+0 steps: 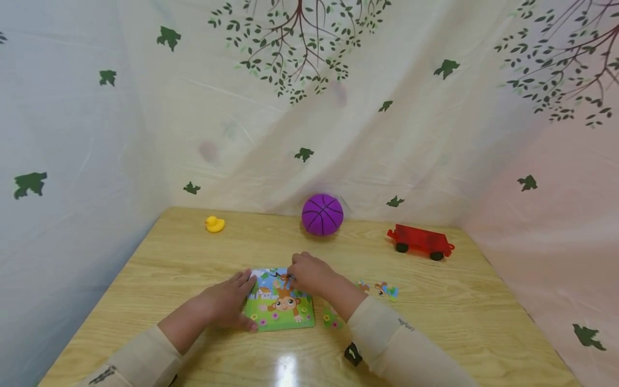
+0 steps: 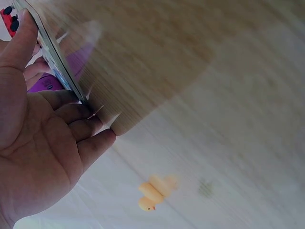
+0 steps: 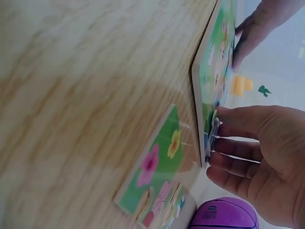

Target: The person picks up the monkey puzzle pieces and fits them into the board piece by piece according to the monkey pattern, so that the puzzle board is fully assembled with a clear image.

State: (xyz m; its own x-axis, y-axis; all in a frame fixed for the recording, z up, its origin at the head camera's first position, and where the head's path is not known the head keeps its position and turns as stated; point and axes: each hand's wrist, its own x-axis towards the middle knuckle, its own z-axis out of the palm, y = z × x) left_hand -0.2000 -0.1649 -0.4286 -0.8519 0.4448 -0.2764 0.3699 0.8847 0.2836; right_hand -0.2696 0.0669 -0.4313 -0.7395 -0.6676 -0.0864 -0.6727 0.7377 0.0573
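A monkey picture puzzle [image 1: 271,324] in a thin square tray lies flat on the table. My left hand [image 1: 224,301] rests along its left edge, with the thumb at the near corner and the fairly straight fingers at the far one. Over the puzzle's far right corner, my right hand [image 1: 311,274] pinches a small puzzle piece [image 3: 215,126] between thumb and fingers, close to the board. The hand hides most of that piece in the head view. Loose puzzle pieces lie to the right: a flowered green piece [image 3: 159,162] and a monkey-face piece [image 1: 387,291].
Along the back of the wooden table [image 1: 464,317] are a yellow rubber duck [image 1: 215,224], a purple ball [image 1: 322,215] and a red toy wagon [image 1: 419,240]. A pale cloth with leaf prints hangs behind and on both sides. Near the right sleeve shows a small black object [image 1: 353,355].
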